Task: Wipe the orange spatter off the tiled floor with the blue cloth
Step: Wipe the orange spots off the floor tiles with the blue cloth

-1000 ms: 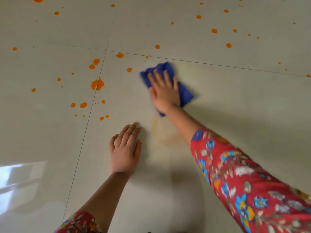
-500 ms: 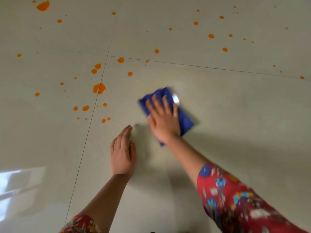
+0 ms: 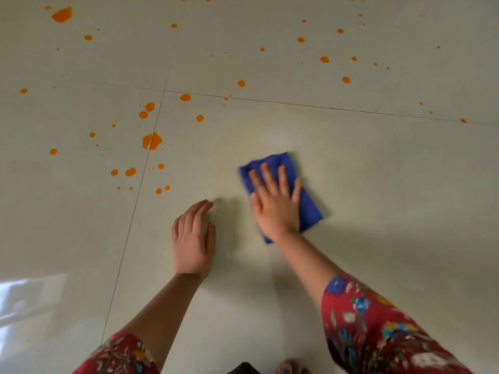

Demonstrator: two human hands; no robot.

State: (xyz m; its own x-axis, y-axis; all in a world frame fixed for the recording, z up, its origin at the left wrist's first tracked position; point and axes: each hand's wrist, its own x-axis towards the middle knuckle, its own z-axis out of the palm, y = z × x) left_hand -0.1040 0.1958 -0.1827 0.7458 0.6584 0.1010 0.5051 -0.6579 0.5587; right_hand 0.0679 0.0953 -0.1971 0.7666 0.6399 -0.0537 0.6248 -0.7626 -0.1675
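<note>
A folded blue cloth (image 3: 307,206) lies flat on the pale tiled floor (image 3: 378,184). My right hand (image 3: 275,203) presses on it with straight, spread fingers. My left hand (image 3: 193,238) rests flat on the floor just left of the cloth, fingers together. Orange spatter (image 3: 152,140) dots the tiles to the left and across the far tiles, with a large blot (image 3: 62,14) at the far left. A faint yellowish smear surrounds the cloth.
Dark grout lines (image 3: 270,101) cross the floor, one running across above the cloth and one running down the left. A bright window reflection (image 3: 24,300) lies at the lower left. A toe (image 3: 286,368) shows at the bottom edge.
My right hand has slid the cloth toward me and then slightly right. The orange ring smear near my left hand is gone. My left hand's fingers have closed together.
</note>
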